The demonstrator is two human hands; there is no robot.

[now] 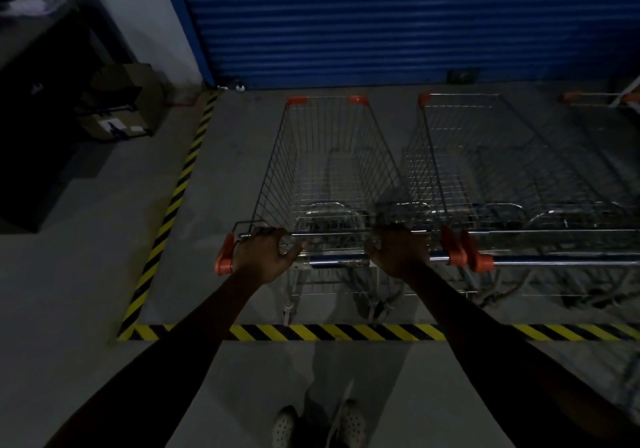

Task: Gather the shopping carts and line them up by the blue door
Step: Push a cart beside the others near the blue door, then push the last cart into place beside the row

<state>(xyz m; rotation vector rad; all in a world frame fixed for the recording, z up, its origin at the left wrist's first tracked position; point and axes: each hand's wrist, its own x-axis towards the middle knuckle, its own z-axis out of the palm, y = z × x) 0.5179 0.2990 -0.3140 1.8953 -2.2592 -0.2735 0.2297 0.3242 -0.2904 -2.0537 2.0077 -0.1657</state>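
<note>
While a cardboard box (pixel 117 108) is sitting left of the yellow-and-black floor tape (pixel 173 198), the left hand (pixel 263 253) is curling its fingers over the rear rail of the leftmost shopping cart (pixel 325 156). The right hand (pixel 398 251) is gripping the same rail's other end. The cart is standing inside the taped bay, facing the blue roller door (pixel 381 21), just beside a second cart (pixel 485 170) on its right.

Dim light falls on a grey concrete floor (pixel 86 274) marked with yellow-and-black hazard tape (pixel 172 205). At the left, cardboard boxes (pixel 121 101) sit beside a dark cabinet (pixel 41 118), against a pale wall (pixel 138 14).
</note>
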